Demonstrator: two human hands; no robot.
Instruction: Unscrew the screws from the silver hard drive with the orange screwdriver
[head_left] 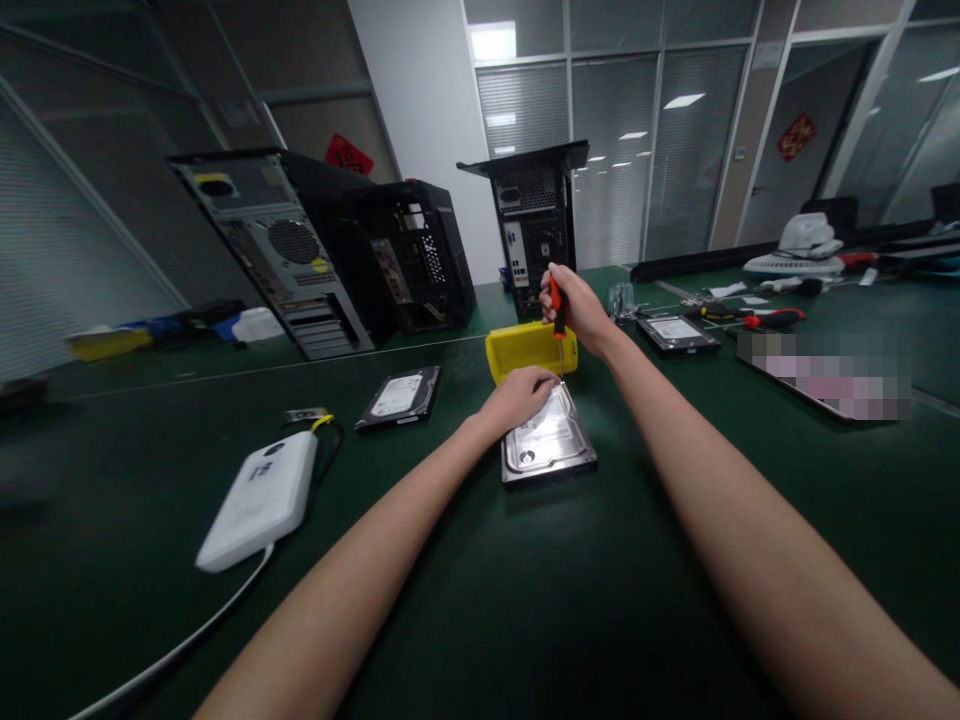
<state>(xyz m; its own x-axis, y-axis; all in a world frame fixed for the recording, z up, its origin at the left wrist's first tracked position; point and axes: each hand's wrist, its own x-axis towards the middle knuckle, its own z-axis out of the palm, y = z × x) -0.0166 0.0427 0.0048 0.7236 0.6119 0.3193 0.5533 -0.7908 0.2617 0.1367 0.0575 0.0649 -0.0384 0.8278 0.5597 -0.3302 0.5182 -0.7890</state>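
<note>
A silver hard drive lies on the green table in front of me. My left hand presses on its far left part, holding it, with the fingers near the screwdriver's tip. My right hand is closed round the red-and-black handle of a screwdriver. The screwdriver stands almost upright, its shaft pointing down at the drive's far edge. Whether its tip sits in a screw is too small to tell. Just behind the drive is a yellow plastic case or tray.
Other hard drives lie at left and right. A white power bank with a cable is at near left. Computer cases stand at the back, one behind my hands. Red-and-black pliers and a pixelated flat object lie right.
</note>
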